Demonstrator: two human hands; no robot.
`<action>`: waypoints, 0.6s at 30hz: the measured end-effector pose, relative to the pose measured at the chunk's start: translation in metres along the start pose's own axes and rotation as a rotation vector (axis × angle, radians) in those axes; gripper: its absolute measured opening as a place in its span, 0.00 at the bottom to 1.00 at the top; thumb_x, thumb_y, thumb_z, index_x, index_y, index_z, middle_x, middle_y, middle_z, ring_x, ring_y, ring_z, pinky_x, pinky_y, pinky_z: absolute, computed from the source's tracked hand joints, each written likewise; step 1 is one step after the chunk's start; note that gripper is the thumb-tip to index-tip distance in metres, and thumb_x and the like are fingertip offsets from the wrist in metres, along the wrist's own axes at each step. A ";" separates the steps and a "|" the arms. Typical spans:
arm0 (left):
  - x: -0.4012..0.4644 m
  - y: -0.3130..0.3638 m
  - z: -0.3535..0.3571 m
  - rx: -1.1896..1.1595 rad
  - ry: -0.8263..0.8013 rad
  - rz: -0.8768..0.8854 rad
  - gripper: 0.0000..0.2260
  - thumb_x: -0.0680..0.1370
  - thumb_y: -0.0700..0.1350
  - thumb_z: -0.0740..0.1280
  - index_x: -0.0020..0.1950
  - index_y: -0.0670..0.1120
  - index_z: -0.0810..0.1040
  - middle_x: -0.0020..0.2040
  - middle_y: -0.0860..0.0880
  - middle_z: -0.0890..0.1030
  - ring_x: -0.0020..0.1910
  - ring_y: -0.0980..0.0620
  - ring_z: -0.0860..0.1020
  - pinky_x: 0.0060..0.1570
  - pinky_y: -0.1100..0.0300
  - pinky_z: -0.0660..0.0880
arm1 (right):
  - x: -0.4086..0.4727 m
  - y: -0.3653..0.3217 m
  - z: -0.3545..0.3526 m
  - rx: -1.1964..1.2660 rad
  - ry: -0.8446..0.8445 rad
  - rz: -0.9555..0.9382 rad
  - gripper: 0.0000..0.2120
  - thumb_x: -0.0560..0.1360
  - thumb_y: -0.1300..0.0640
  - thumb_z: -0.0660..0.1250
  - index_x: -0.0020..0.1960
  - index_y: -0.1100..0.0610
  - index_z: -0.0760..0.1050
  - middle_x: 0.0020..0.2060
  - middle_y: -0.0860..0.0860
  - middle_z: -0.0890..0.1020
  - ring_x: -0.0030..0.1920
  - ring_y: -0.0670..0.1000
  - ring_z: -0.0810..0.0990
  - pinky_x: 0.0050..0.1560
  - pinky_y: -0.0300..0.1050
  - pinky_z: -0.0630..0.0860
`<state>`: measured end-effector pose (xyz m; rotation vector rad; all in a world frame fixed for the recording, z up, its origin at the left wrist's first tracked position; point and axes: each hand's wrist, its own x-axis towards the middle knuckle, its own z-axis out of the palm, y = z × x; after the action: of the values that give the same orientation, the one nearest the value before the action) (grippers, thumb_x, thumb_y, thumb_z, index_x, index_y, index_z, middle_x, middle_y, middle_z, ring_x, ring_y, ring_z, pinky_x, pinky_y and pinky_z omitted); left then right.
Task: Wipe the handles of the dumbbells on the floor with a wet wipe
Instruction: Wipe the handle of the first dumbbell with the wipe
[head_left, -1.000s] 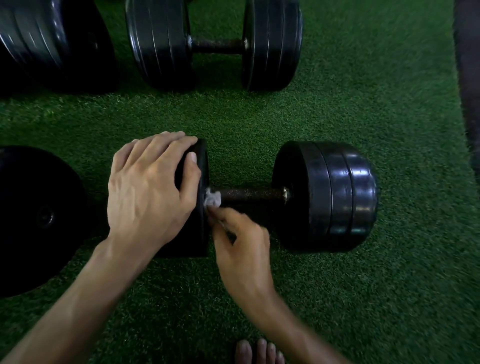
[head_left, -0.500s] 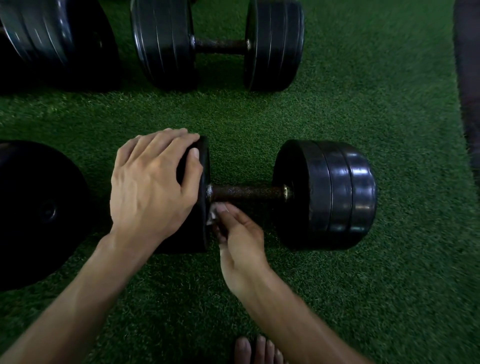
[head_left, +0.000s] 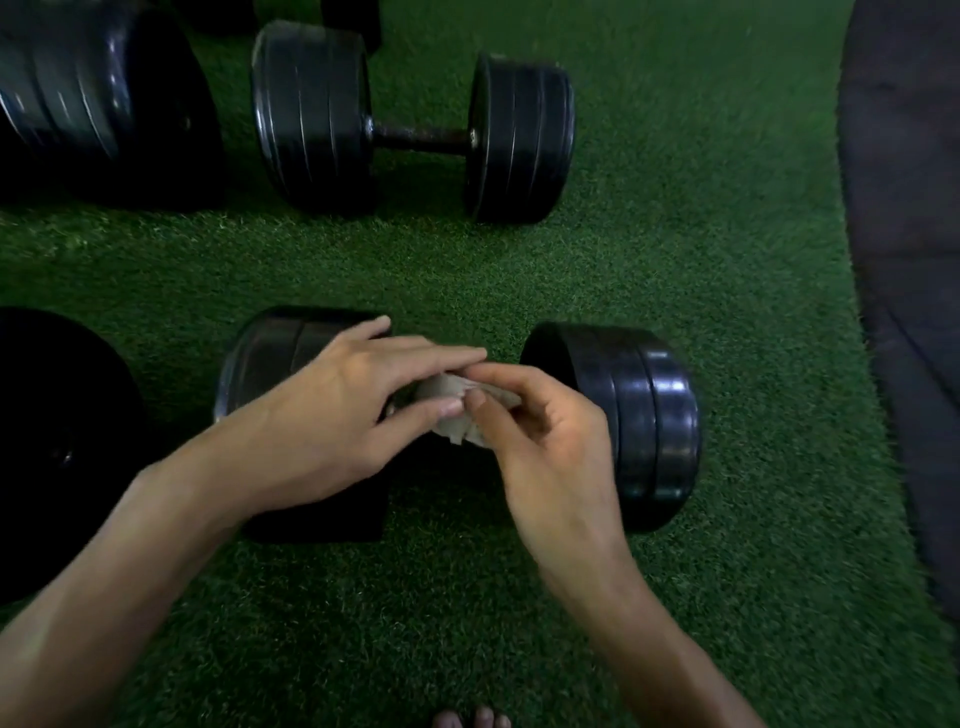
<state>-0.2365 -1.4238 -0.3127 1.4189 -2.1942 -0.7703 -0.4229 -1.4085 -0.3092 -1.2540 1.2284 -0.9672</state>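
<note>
Green artificial turf (head_left: 675, 291) flooring. Both hands, left hand (head_left: 332, 415) and right hand (head_left: 545, 436), pinch the limp, light wet wipe (head_left: 452, 410) above the near dumbbell (head_left: 644, 426); judged heavy, its handle hidden.

Both hands (head_left: 332, 415) (head_left: 545, 441) meet on the wipe (head_left: 457, 410) above the near dumbbell's handle (hidden beneath them). Weight stacks (head_left: 270, 364) (head_left: 644, 415) close in left and right of the grip. Beyond it, open turf (head_left: 415, 265) runs to a second dumbbell (head_left: 415, 124). A dark mat (head_left: 904, 260) borders far right.
</note>
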 end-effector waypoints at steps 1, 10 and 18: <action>0.004 0.003 0.001 -0.046 0.049 0.003 0.20 0.79 0.59 0.64 0.69 0.55 0.77 0.57 0.61 0.80 0.59 0.66 0.76 0.64 0.71 0.65 | 0.003 -0.004 -0.004 -0.050 0.014 -0.030 0.08 0.79 0.62 0.69 0.56 0.55 0.82 0.48 0.47 0.86 0.50 0.42 0.85 0.52 0.40 0.81; 0.034 0.049 0.058 -0.016 0.619 -0.314 0.03 0.77 0.43 0.72 0.50 0.46 0.84 0.41 0.52 0.81 0.37 0.51 0.79 0.38 0.53 0.77 | 0.054 -0.025 -0.064 -0.512 0.222 -0.373 0.10 0.81 0.60 0.66 0.60 0.56 0.82 0.53 0.45 0.84 0.55 0.42 0.82 0.58 0.42 0.80; 0.065 0.039 0.131 -0.155 0.456 -0.374 0.09 0.76 0.31 0.66 0.54 0.37 0.82 0.49 0.39 0.80 0.48 0.40 0.78 0.46 0.58 0.69 | 0.076 0.003 -0.074 -0.606 0.206 -0.277 0.10 0.81 0.54 0.64 0.58 0.51 0.82 0.52 0.42 0.85 0.56 0.41 0.82 0.61 0.47 0.79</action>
<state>-0.3688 -1.4415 -0.3843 1.7438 -1.5195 -0.6383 -0.4856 -1.4940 -0.3152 -1.8710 1.6103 -0.9702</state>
